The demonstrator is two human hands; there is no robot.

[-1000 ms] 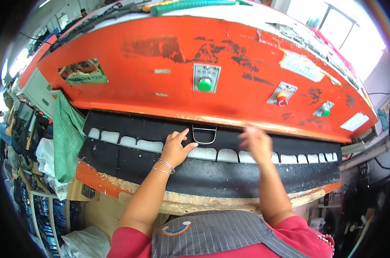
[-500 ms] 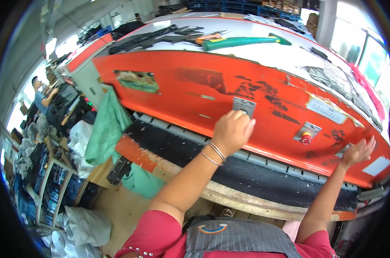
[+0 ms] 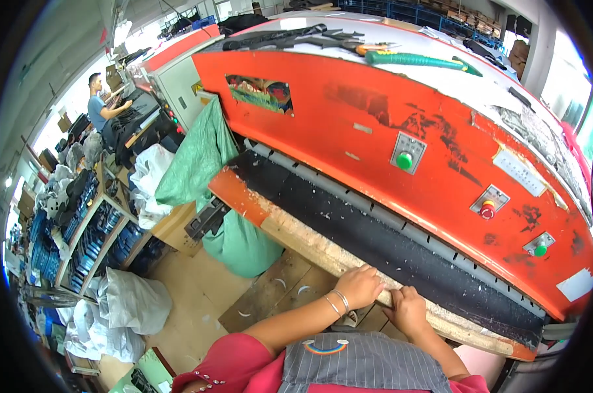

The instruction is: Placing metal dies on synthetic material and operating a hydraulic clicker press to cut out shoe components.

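Observation:
My left hand (image 3: pixel 360 287), with two thin bangles at its wrist, rests on the front rim of a worn wooden board (image 3: pixel 309 249). Its fingers curl over that edge. Close to its right, my right hand (image 3: pixel 408 310) holds the same rim, fingers bent around the wood. Behind both hands a long black pad (image 3: pixel 349 236) lies along the board, dotted with pale scraps. Above it rises the orange front of a large machine (image 3: pixel 336 124). A left green button (image 3: pixel 404 160), a red knob (image 3: pixel 487 209) and a right green button (image 3: pixel 540 250) sit there, untouched.
On the machine's top lie a green-handled tool (image 3: pixel 414 60) and black cut pieces (image 3: pixel 277 39). Left are a green cloth (image 3: pixel 198 157), stacked shelves (image 3: pixel 97 242) and white sacks (image 3: pixel 133 304). A person (image 3: pixel 103 108) works farther back at the left.
My left hand has come down from the left button plate, and my right hand from beside the right button. Both now hold the board's front rim. The view has swung left.

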